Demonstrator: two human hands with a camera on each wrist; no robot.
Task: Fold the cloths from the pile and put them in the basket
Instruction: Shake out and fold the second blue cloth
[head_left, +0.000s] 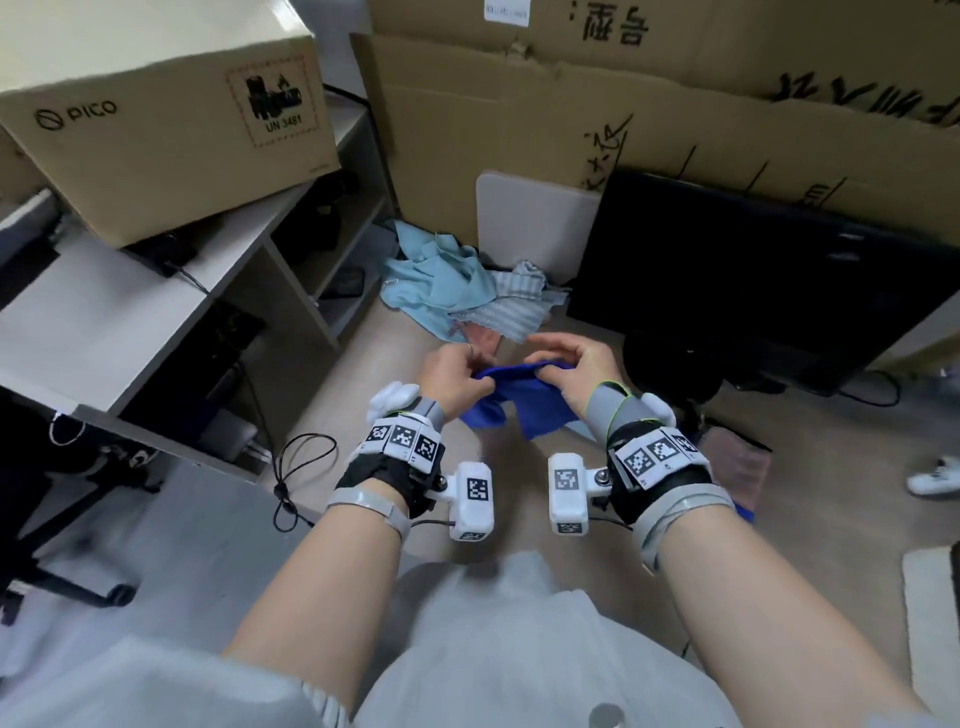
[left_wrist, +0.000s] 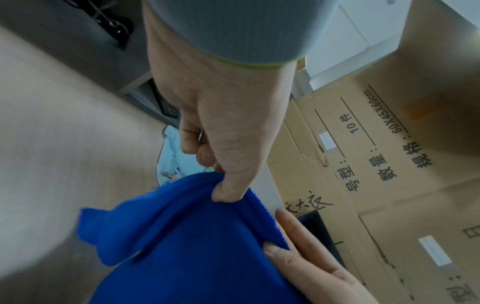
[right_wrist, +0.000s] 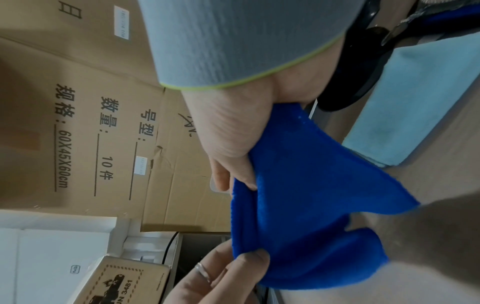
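So both hands were up in front of the person, holding a blue cloth in the air over the floor. Left hand pinched its top edge between thumb and fingers, right hand pinched the same edge just beside it. The rest hung bunched below. Pile of cloths sat on the floor behind, by a black monitor.

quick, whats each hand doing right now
Left hand: pinching the top edge of the blue cloth.
Right hand: pinching the same cloth's top edge, held up off the floor.
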